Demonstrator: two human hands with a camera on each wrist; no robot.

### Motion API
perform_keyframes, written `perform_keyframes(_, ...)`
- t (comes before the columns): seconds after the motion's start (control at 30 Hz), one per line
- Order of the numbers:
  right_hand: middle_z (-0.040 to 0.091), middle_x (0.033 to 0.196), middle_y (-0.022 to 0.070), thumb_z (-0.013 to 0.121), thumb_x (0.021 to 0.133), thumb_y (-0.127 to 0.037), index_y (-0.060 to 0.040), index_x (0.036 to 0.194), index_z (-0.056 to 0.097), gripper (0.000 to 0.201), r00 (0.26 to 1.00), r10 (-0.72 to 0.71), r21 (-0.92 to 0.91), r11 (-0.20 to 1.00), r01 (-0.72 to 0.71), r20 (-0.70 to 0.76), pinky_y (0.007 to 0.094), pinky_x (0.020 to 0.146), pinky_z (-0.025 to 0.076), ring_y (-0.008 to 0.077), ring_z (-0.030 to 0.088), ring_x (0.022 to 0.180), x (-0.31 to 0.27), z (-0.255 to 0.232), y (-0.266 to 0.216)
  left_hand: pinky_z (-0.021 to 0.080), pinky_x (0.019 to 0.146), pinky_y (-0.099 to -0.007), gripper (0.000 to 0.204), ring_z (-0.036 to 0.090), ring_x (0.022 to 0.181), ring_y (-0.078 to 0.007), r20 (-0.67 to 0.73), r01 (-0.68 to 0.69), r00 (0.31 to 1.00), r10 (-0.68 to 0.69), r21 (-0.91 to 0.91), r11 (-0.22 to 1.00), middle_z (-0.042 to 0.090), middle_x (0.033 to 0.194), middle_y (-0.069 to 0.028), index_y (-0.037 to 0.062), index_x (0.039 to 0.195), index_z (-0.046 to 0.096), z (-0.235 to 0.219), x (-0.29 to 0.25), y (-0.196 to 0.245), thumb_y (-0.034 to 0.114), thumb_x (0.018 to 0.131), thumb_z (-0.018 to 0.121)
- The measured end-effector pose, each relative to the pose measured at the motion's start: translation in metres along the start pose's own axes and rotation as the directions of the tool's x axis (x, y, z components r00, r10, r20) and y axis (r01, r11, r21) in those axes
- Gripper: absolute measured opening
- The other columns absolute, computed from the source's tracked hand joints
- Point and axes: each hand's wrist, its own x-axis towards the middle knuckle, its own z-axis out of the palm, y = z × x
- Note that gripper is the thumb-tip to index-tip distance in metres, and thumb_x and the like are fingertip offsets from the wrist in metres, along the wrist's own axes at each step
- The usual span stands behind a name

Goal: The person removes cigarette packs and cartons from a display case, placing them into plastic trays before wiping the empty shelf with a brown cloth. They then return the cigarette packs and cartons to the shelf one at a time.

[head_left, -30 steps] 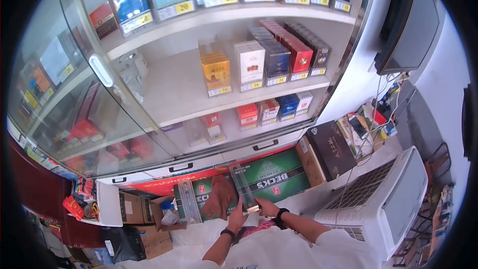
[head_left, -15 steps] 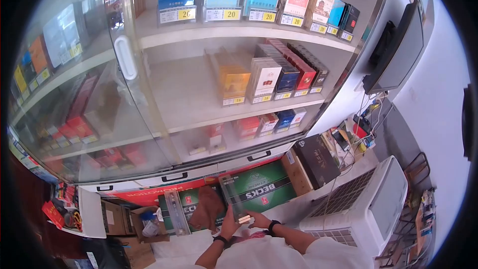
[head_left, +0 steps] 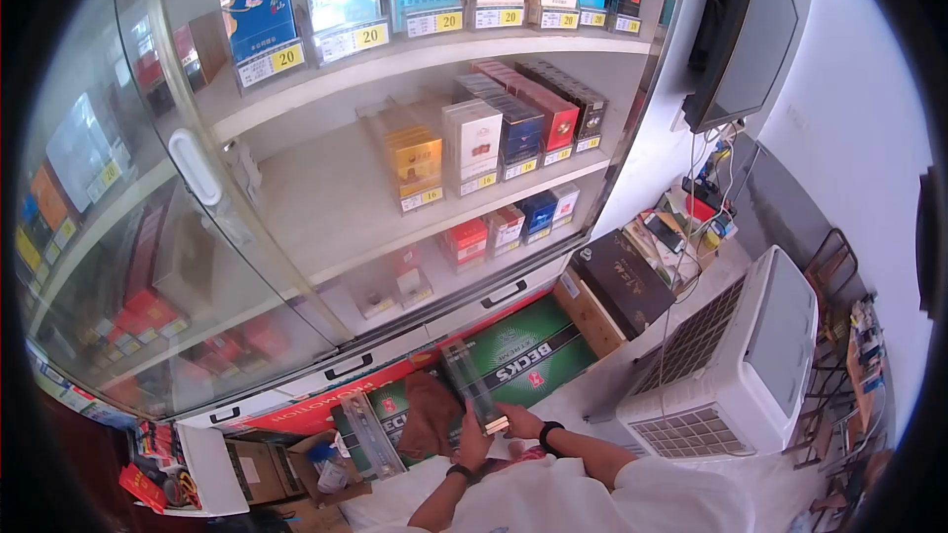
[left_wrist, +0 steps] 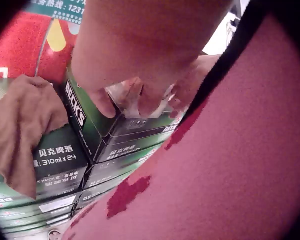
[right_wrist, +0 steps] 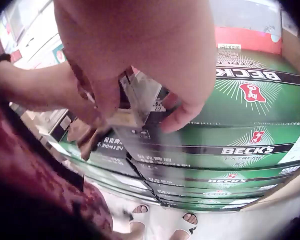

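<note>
My left hand [head_left: 472,444] grips the near end of a long clear plastic tray [head_left: 466,380], a cigarette-pack holder like those on the shelves. My right hand [head_left: 523,422] holds the same end from the other side, its thumb and fingers around it in the right wrist view. A small gold-edged pack [head_left: 496,425] shows at that end between the hands. The tray's far part reaches over green Beck's beer boxes [head_left: 528,355]. Left of it, a brown cloth [head_left: 432,413] lies draped on the boxes. A second clear tray [head_left: 371,434] lies farther left.
Ahead stands a glass-doored cabinet with cigarette packs [head_left: 415,163] on its shelves [head_left: 326,207]; its sliding door [head_left: 197,168] is at the left. To the right are a dark brown box [head_left: 624,281] and a white air cooler [head_left: 731,365]. Small goods fill a white box [head_left: 202,484] at lower left.
The head view swings about, shifting the cabinet within it. Both hands stay at the near end of the clear tray, which tilts a little; the cloth and second tray remain on the boxes.
</note>
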Motion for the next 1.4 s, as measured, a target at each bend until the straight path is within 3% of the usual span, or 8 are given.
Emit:
perform_keyframes(0.4, 0.058, 0.138, 0.0197, 0.088, 0.068, -0.018, -0.0061, 0.143, 0.047, 0.087, 1.0, 0.021, -0.028, 0.999, -0.022, -0.02, 0.0445, 0.106, 0.048, 0.0405, 0.057, 0.125, 0.016, -0.008, 0.004, 0.057, 0.076, -0.0515, 0.117, 0.07, 0.088, -0.0478, 0.076, 0.069, 0.994, -0.078, 0.11, 0.991, 0.072, 0.097, -0.0289, 0.0058, 0.159, -0.011, 0.008, 0.005, -0.002, 0.013, 0.083, 0.077)
perform_keyframes(0.77, 0.062, 0.134, 0.0176, 0.083, 0.072, -0.018, -0.0111, 0.143, 0.051, 0.078, 0.997, 0.034, -0.045, 0.999, -0.031, 0.068, 0.0424, 0.103, 0.05, 0.0354, 0.06, 0.122, -0.006, -0.029, 0.059, 0.057, 0.077, -0.0491, 0.123, 0.071, 0.087, -0.0433, 0.178, 0.18, 0.963, -0.2, 0.121, 0.976, 0.072, 0.101, -0.0255, 0.0092, 0.158, -0.019, -0.003, 0.006, 0.004, 0.007, 0.078, 0.075)
perform_keyframes(0.8, 0.064, 0.131, 0.0175, 0.081, 0.074, -0.019, -0.0113, 0.141, 0.053, 0.074, 0.992, 0.068, 0.001, 0.998, -0.069, 0.108, 0.0418, 0.101, 0.051, 0.0342, 0.062, 0.12, -0.008, -0.031, 0.067, 0.057, 0.08, -0.046, 0.118, 0.072, 0.089, -0.0414, 0.202, 0.31, 0.932, -0.302, -0.005, 0.951, 0.073, 0.104, -0.0207, 0.0122, 0.161, -0.004, -0.004, 0.005, -0.013, 0.007, 0.075, 0.076)
perform_keyframes(0.9, 0.069, 0.12, 0.0172, 0.079, 0.077, -0.019, -0.0089, 0.13, 0.062, 0.057, 0.967, 0.24, 0.049, 0.968, -0.245, 0.081, 0.0403, 0.095, 0.053, 0.0305, 0.067, 0.111, -0.014, -0.069, 0.05, 0.057, 0.084, -0.0443, 0.093, 0.072, 0.094, -0.0393, 0.239, 0.136, 0.955, -0.173, 0.164, 0.977, 0.074, 0.106, -0.0173, 0.0121, 0.158, 0.024, -0.04, 0.002, -0.044, 0.009, 0.078, 0.073)
perform_keyframes(0.97, 0.071, 0.115, 0.0155, 0.078, 0.082, -0.018, -0.0067, 0.12, 0.069, 0.04, 0.985, 0.097, 0.023, 0.995, -0.095, -0.144, 0.0368, 0.09, 0.055, 0.0258, 0.07, 0.104, -0.013, -0.098, 0.014, 0.058, 0.084, -0.0427, 0.054, 0.072, 0.098, -0.0349, 0.101, 0.05, 0.993, -0.065, 0.144, 0.988, 0.073, 0.108, -0.0149, 0.0081, 0.135, 0.056, -0.071, -0.002, -0.059, 0.014, 0.083, 0.069)
perform_keyframes(1.13, 0.072, 0.11, 0.0084, 0.073, 0.09, -0.013, -0.0046, 0.118, 0.07, 0.029, 0.94, 0.092, 0.396, 0.917, 0.049, -0.329, 0.0314, 0.083, 0.056, 0.0177, 0.07, 0.095, -0.009, -0.175, -0.115, 0.058, 0.08, -0.0412, 0.017, 0.071, 0.095, -0.0333, -0.123, -0.044, 0.99, 0.063, 0.154, 0.987, 0.072, 0.107, -0.0152, 0.0032, 0.102, 0.07, -0.178, 0.005, 0.108, 0.005, 0.088, 0.061)
perform_keyframes(1.23, 0.071, 0.108, 0.0084, 0.071, 0.093, -0.013, -0.0035, 0.117, 0.068, 0.026, 0.938, -0.131, 0.362, 0.898, 0.249, -0.321, 0.03, 0.079, 0.055, 0.0167, 0.069, 0.092, 0.003, -0.227, -0.191, 0.055, 0.082, -0.0404, 0.012, 0.069, 0.093, -0.034, -0.219, -0.388, 0.874, 0.433, 0.221, 0.895, 0.072, 0.104, -0.0138, 0.0025, 0.094, 0.066, -0.219, 0.028, 0.192, -0.003, 0.084, 0.062)
perform_keyframes(1.4, 0.06, 0.134, 0.0078, 0.071, 0.09, -0.004, -0.0073, 0.116, 0.065, 0.027, 0.752, -0.513, 0.288, 0.71, 0.642, -0.414, 0.0239, 0.067, 0.048, 0.0074, 0.054, 0.069, 0.04, -0.288, -0.294, 0.048, 0.093, -0.0447, 0.018, 0.063, 0.103, -0.0382, -0.427, -0.595, 0.367, 0.826, 0.575, 0.562, 0.069, 0.11, -0.0164, 0.0013, 0.09, 0.058, -0.269, 0.075, 0.32, -0.009, 0.075, 0.058)
